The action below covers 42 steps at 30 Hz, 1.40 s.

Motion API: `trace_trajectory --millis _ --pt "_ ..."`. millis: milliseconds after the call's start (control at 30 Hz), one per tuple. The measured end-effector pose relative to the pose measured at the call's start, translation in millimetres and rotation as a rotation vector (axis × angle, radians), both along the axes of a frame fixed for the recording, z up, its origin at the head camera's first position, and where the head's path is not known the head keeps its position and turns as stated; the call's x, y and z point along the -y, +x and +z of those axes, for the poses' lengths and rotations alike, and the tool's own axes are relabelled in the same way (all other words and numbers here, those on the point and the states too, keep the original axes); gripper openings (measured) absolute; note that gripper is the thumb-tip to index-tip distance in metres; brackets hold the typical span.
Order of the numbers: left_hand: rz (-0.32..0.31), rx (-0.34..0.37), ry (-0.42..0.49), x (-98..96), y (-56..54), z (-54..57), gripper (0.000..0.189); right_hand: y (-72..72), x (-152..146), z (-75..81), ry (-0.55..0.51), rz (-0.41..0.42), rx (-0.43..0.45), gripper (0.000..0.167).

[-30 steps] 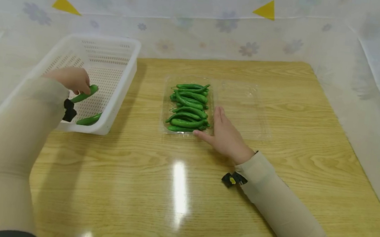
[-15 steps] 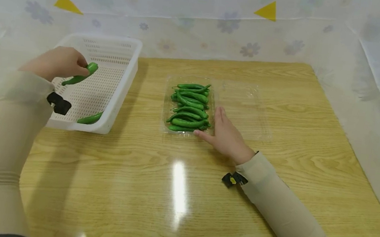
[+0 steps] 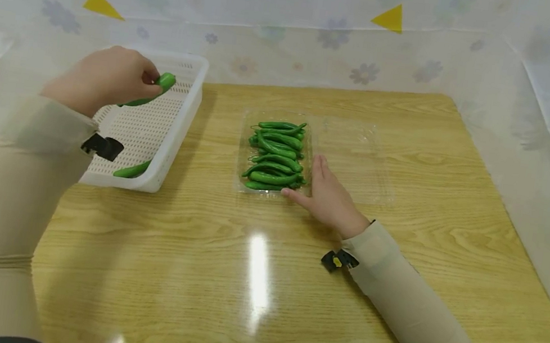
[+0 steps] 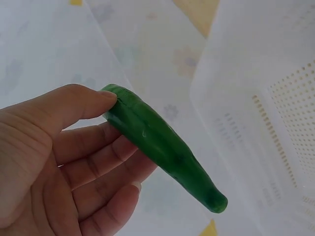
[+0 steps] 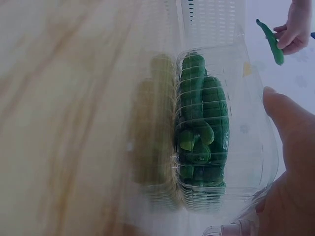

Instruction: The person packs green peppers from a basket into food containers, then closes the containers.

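Note:
My left hand (image 3: 112, 76) pinches a green pepper (image 4: 157, 140) near one end, between thumb and fingers, raised over the white basket (image 3: 177, 132). The pepper's other end slants away from the fingers in the left wrist view. One more green pepper (image 3: 132, 169) lies in the basket's near right corner. My right hand (image 3: 330, 197) rests with straight fingers along the right side of a clear plastic clamshell box (image 3: 243, 159), its thumb at the near rim. Several green peppers (image 3: 276, 160) lie side by side in the box.
The box's clear lid (image 3: 353, 158) lies folded open to the right on the wooden table (image 3: 427, 223). Behind the table hangs a pale flowered sheet (image 3: 289, 48) with yellow triangles. The basket stands at the table's left side, its wall higher than the box.
My left hand has lifted the pepper up from the basket's floor, then swung it to the right toward the basket's far right part. The right hand has stayed at the box.

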<state>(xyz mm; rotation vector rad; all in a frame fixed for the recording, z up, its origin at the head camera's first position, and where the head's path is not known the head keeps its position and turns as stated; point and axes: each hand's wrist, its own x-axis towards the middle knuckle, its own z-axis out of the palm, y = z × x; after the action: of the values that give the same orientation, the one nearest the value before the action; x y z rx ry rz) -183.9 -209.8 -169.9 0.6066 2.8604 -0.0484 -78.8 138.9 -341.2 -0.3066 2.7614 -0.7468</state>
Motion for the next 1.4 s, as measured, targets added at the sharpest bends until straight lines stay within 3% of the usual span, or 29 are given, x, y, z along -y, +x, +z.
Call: trace_trajectory --millis 133,400,933,1400 --pt "-0.077 -0.044 0.023 -28.5 9.7 0.3 0.033 0.2 -1 0.0 0.002 0.0 0.0 0.11" --pt "-0.197 -0.057 0.022 -76.7 23.2 -6.4 0.024 -1.4 0 -1.1 0.006 -0.003 -0.014 0.111" --pt "-0.346 -0.06 0.037 -126.6 27.0 -38.3 0.028 -3.7 5 -1.2 0.004 -0.003 -0.028 0.11" --pt "-0.443 -0.002 -0.043 -158.4 36.5 -63.7 0.024 -3.3 5 -0.4 -0.019 0.001 -0.029 0.112"
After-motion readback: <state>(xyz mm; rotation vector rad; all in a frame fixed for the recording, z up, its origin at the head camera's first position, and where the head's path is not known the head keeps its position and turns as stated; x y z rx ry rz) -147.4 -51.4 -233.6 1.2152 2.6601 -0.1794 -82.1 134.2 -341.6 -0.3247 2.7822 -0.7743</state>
